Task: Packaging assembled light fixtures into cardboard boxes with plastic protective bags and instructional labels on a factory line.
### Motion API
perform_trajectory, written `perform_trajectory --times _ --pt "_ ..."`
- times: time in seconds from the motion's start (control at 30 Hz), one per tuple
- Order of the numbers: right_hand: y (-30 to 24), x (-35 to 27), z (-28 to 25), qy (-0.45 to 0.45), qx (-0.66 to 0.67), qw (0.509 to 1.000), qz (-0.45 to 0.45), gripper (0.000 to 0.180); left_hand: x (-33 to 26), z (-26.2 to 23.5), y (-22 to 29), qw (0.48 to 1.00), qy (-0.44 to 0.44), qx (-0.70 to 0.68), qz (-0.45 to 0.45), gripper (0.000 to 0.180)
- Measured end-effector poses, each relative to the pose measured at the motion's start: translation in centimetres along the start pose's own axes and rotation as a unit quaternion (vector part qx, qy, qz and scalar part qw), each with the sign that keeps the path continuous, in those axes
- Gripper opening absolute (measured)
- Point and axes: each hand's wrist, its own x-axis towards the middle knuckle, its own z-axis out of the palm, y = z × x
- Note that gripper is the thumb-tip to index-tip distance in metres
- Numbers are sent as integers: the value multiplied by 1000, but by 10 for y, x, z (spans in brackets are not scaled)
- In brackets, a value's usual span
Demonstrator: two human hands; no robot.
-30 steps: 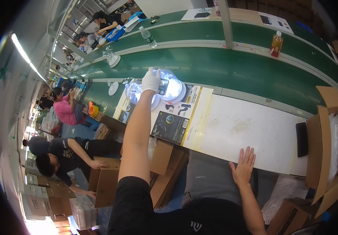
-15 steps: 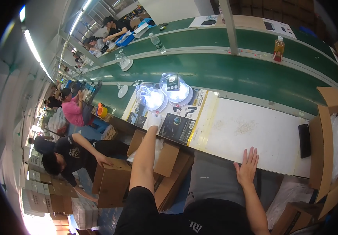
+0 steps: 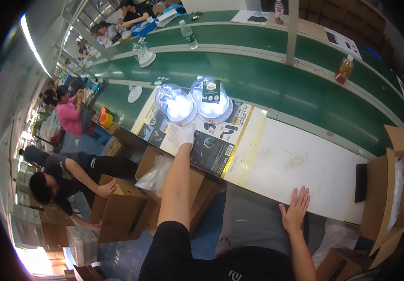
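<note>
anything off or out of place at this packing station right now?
Nothing is clearly spilled or damaged. One oddity: only the left hand wears a white glove, resting on the printed flat cartons beside two clear domed packs; the right hand is bare, flat on the white bench edge. Faint scuffs mark the bench top.

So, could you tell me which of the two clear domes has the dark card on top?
The right dome, farther from the gloved left hand; the left dome carries no card.

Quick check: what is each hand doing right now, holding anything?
Left hand: gloved, resting on the printed flat carton beside a clear dome; grip cannot be told.
Right hand: bare, open, flat on the white tabletop edge, holding nothing.
</note>
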Motion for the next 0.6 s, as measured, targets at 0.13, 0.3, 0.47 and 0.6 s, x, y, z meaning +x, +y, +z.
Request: perform_trajectory --times 0.13,0.3,0.47,0.6 --pt "3 0 -3 -5 -25 1000 17 91 0 -11 34 1000 20 13 11 108" --pt "1 2 -1 -7 -31 999 5 92 19 -9 19 1000 8 5 22 99" --pt "2 2 0 0 -27 1000 11 94 22 4 13 996 5 58 62 90" --pt "2 0 -1 3 -11 1000 6 94 0 7 -2 992 9 94 84 87"
